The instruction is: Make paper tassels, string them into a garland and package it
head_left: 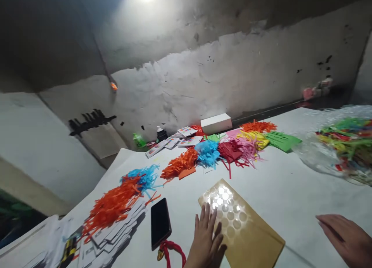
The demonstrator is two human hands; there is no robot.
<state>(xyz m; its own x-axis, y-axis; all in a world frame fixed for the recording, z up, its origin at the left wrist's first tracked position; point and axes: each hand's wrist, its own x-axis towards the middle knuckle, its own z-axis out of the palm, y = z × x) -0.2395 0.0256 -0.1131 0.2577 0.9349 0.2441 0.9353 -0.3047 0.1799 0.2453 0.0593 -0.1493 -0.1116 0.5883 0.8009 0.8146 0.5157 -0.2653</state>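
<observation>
My left hand (205,235) rests with fingers spread on the left edge of a brown sheet (255,233). Rows of round, clear, shiny stickers (226,206) cover the sheet's upper part, just beyond my fingertips. My right hand (345,235) is apart from the sheet, over the white table at the right edge of view. Its fingers are stretched out close together, with nothing visible in them. A black phone (161,223) lies left of my left hand, near a red braided cord (173,246) with a small gold charm.
Orange paper strips (116,202) lie on stacked white cards (110,241) at left. Coloured fringed paper bundles (207,152) line the table's back, near a white box (216,123) and printed packets (186,132). A clear plastic bag of colourful strips (348,144) sits at right.
</observation>
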